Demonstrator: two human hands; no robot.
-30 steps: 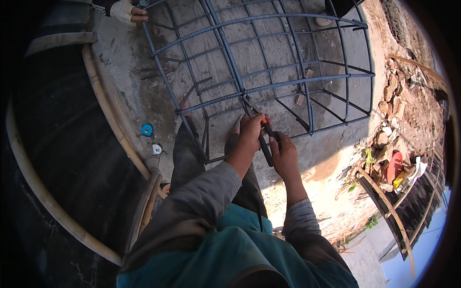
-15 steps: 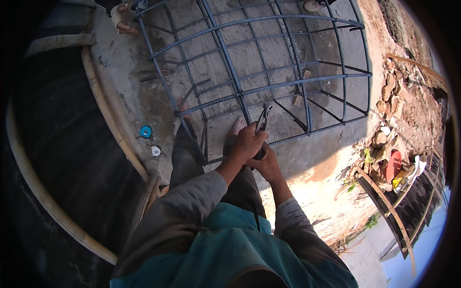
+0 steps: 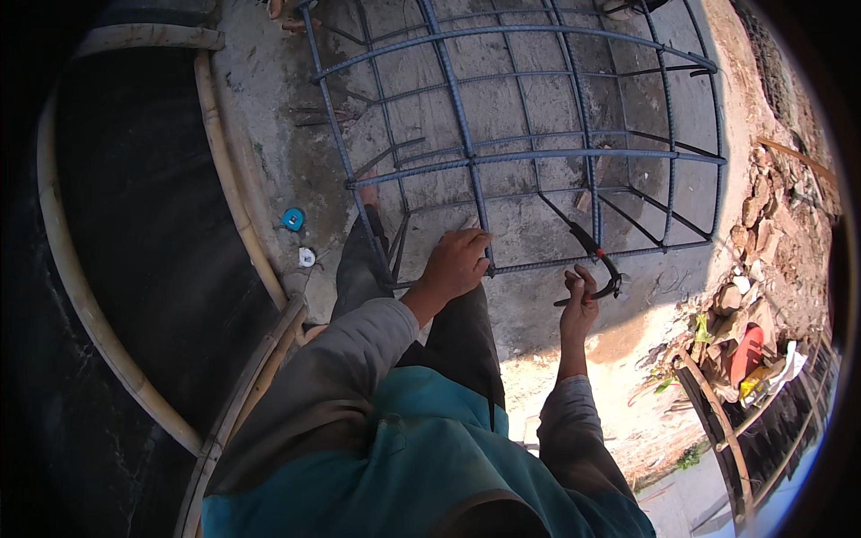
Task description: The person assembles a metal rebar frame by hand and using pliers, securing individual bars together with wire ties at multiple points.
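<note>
A cage of ribbed steel bars (image 3: 529, 158) stands over the concrete in front of me. My left hand (image 3: 454, 265) is at its near edge, beside the crossing of an upright-running bar and the near bar. Its fingers are curled together; whatever they pinch is too small to make out. Farther right, my right hand (image 3: 580, 300) grips a pair of pincers (image 3: 613, 273) with black handles and a red band. The pincers' handles are spread apart, one pointing toward the cage's near bar.
A blue tape measure (image 3: 292, 219) and a white round item (image 3: 307, 257) lie on the concrete at left. Bamboo poles (image 3: 229, 170) edge a dark sheet there. Rubble (image 3: 758, 215) and a red sandal-like piece (image 3: 746, 352) lie at right. Another person's foot (image 3: 621, 9) shows at the far side.
My hands have parted: the right moved right with the pincers, which turned and spread, while the left stayed near the bar crossing. The person at far left has mostly left the picture as the view shifted.
</note>
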